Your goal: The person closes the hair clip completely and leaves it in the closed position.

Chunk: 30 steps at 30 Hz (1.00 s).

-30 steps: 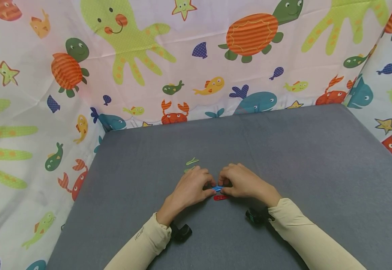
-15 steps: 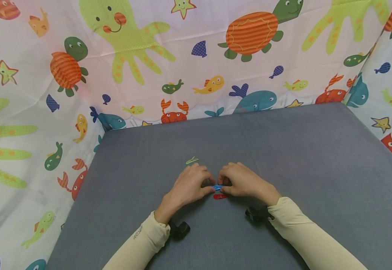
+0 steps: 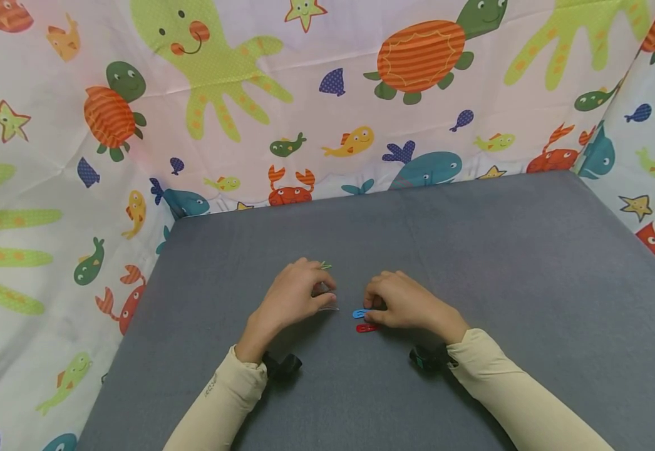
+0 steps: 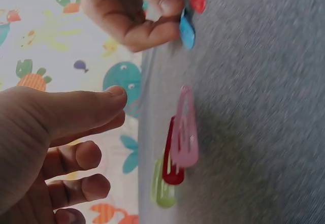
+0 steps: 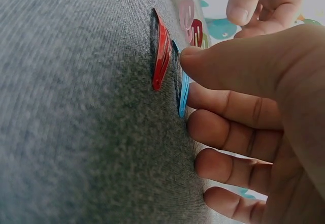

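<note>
In the right wrist view, my right hand (image 5: 244, 102) pinches a blue snap hair clip (image 5: 184, 92) between thumb and index finger, down at the cloth. A bright red hair clip (image 5: 162, 54) lies alongside it, nearer the body. My left hand (image 3: 289, 294) hovers at the left with thumb and fingers apart and nothing between them. Close to its fingertips lie a pink hair clip (image 4: 185, 132), a dark red one (image 4: 172, 168) and a light green one (image 4: 163, 191), lined up in the left wrist view. The hand partly covers this group in the head view.
Grey cloth (image 3: 474, 250) covers the table. A white curtain (image 3: 316, 81) printed with sea animals rises along the back and sides. Each wrist carries a black camera (image 3: 283, 368), low over the cloth.
My left hand has let go of the blue hair clip and moved left, over to the pink, dark red and green clips. My right hand stays at the blue clip.
</note>
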### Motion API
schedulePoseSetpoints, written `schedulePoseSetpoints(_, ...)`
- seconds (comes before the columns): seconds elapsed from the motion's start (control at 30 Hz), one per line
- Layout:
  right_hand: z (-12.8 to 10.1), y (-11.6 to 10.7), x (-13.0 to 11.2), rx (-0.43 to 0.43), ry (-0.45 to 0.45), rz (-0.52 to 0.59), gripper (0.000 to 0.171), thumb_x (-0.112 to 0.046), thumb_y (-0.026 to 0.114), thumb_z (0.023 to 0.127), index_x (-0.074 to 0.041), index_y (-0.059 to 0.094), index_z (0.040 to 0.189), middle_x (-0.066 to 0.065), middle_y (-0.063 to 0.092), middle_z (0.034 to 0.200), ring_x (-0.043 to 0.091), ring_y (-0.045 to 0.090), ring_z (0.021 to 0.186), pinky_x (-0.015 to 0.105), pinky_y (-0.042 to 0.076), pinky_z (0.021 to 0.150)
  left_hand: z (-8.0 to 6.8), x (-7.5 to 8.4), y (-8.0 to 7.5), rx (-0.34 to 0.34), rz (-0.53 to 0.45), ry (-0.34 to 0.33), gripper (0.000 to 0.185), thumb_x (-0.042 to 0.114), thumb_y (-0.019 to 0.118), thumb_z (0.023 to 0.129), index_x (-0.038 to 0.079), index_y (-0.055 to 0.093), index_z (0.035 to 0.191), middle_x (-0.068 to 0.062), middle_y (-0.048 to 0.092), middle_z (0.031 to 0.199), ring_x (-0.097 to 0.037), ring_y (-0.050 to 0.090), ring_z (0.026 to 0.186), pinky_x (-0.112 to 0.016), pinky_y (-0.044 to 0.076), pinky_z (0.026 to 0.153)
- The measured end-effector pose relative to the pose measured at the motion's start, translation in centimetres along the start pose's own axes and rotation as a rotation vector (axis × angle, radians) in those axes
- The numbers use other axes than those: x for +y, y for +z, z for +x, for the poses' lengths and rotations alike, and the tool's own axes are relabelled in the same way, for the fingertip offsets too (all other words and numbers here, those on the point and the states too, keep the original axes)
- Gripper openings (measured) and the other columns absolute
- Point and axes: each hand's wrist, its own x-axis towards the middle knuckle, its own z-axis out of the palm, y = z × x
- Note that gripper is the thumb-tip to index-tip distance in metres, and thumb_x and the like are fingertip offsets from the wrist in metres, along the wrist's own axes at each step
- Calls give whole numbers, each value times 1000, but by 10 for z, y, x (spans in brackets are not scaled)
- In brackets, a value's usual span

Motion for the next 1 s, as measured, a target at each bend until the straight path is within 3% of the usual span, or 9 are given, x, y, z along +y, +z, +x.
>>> schedulePoseSetpoints(0.27, 1, 2, 0, 28, -8, 4, 11, -26, 79, 88, -23, 70, 82, -8, 63, 80, 6, 49, 77, 29, 39, 74, -3, -6, -8, -62, -16, -53, 9, 25, 83, 85, 21, 82, 93, 5, 68, 86, -11, 50, 78, -30, 40, 69)
schedulePoseSetpoints(0.47, 4, 5, -2, 163, -38, 3, 6, -24, 78, 90, -21, 73, 88, -9, 65, 84, 9, 57, 78, 31, 47, 74, -4, -11, -11, -103, 4, -73, 10, 27, 83, 85, 22, 83, 95, 9, 67, 85, -10, 52, 78, -30, 41, 68)
schedulePoseSetpoints(0.7, 8, 11, -7, 295, -54, -10, 10, -23, 83, 85, -18, 75, 90, -5, 69, 87, 13, 59, 82, 37, 49, 76, -5, -13, -13, -113, 8, -89, 10, 29, 83, 85, 23, 83, 92, 11, 66, 81, -6, 52, 72, -28, 42, 66)
schedulePoseSetpoints(1.0, 10, 26, -17, 321, -12, 13, 13, -25, 84, 84, -19, 79, 95, -3, 70, 91, 15, 57, 84, 34, 38, 75, -7, -14, -15, -158, -18, -126, 13, 30, 85, 82, 23, 81, 92, 12, 65, 73, -3, 53, 61, -26, 41, 56)
